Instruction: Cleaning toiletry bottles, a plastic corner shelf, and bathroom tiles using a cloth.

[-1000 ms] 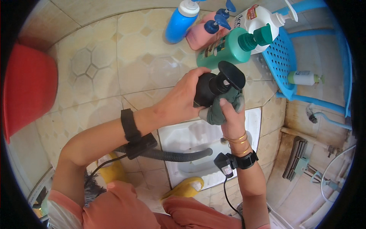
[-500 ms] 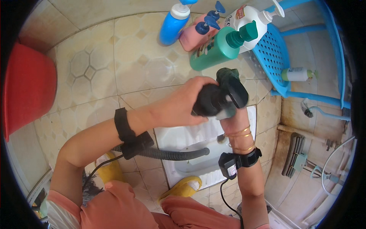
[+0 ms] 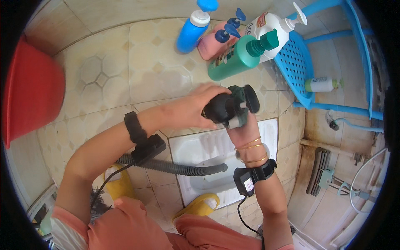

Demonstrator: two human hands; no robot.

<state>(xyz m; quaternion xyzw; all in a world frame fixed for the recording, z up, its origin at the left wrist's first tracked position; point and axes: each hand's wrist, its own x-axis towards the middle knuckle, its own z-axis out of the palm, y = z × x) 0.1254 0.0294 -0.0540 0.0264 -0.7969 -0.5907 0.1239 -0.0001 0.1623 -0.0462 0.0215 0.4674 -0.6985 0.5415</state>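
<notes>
In front of me, above the squat toilet [image 3: 273, 137], a black pump bottle [image 3: 218, 107] is held tilted, its pump head [image 3: 252, 99] pointing up toward the right. My left hand [image 3: 196, 104] is closed around the bottle's left side. From below, my right hand [image 3: 246, 130] reaches up against the bottle's right side. Its fingers are mostly hidden behind the bottle and a dark green, cloth-like thing [image 3: 236, 91], which sits between that hand and the bottle. Black straps with small boxes are on both forearms, and gold bangles circle my right wrist.
Beyond my hands stand a green pump bottle [image 3: 233, 60], pink pump bottles [image 3: 211, 45], a blue bottle [image 3: 192, 33] and a white pump bottle [image 3: 271, 31]. A blue rack [image 3: 293, 58] is at the right, a red tub [image 3: 35, 91] at the left. A grey ribbed hose [image 3: 183, 168] crosses the toilet.
The black bottle and both hands have shifted slightly left. My right wrist has swung left and the pump head has turned, with the bottle still held.
</notes>
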